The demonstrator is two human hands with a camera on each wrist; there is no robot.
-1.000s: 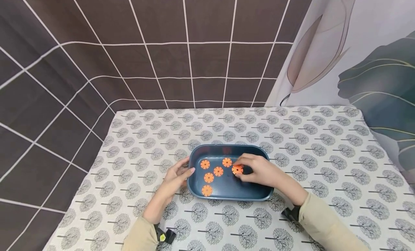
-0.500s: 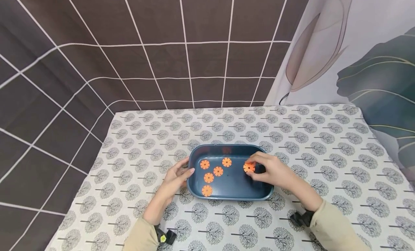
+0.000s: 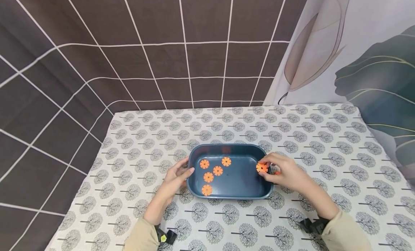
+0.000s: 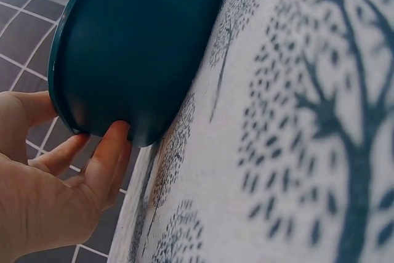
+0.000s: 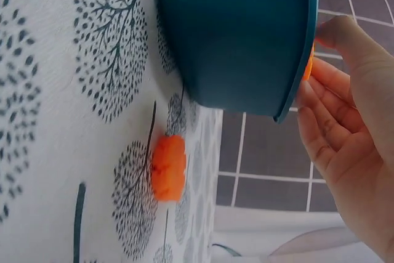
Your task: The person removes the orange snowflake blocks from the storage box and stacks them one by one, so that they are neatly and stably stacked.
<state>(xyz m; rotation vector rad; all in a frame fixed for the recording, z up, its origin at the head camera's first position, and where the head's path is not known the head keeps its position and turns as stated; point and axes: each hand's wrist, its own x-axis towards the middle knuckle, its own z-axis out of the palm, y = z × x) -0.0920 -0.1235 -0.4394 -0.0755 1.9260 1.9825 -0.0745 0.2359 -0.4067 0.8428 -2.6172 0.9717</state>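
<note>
A dark teal rectangular tray (image 3: 230, 197) stands on the cloth-covered table. My left hand (image 3: 176, 177) grips its left end, thumb over the rim and fingers against the outer wall, as the left wrist view shows. At the right rim, my right hand (image 3: 285, 171) pinches an orange notched disc (image 3: 262, 167) with a small centre hole. Several matching discs (image 3: 217, 170) lie flat on the left part of the tray floor. Outside the tray, another orange disc (image 5: 168, 167) rests on the cloth below my right hand, largely hidden by the hand in the head view.
The table (image 3: 162, 116) has a white cloth printed with grey trees. Behind it and to the left hangs a dark gridded curtain (image 3: 207, 60). A pale leaf-patterned curtain (image 3: 373, 71) is at the right, with a thin dark cable (image 3: 283, 98) near the table's back edge.
My right hand has moved right, carrying the pinched disc from mid-tray to the right rim. A disc outside the tray has come into sight beneath it. My left hand stays put.
</note>
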